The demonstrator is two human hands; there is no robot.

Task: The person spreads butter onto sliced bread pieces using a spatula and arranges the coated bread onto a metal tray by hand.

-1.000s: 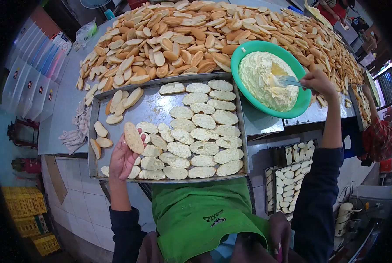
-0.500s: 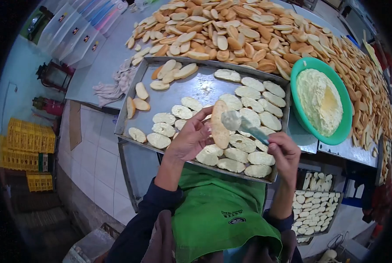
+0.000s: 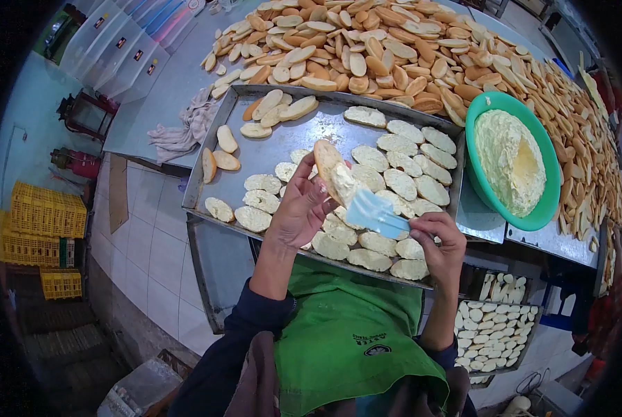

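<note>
A bread slice, held up by my left hand, carries pale cream on its lower part. My right hand grips a light blue spatula, whose blade meets the cream on the slice. Beneath both hands lies a metal tray with rows of cream-covered slices and a few plain slices at its upper left. To the right of the tray, a green bowl holds cream with a yellower hollow in it.
A large heap of bread slices covers the back of the table. A crumpled cloth lies left of the tray. Filled trays stand low at the right; yellow crates and clear bins are at the left.
The spatula went from the bowl to the slice, and cream now shows on the slice. Both hands came together above the tray. The view shifted and turned.
</note>
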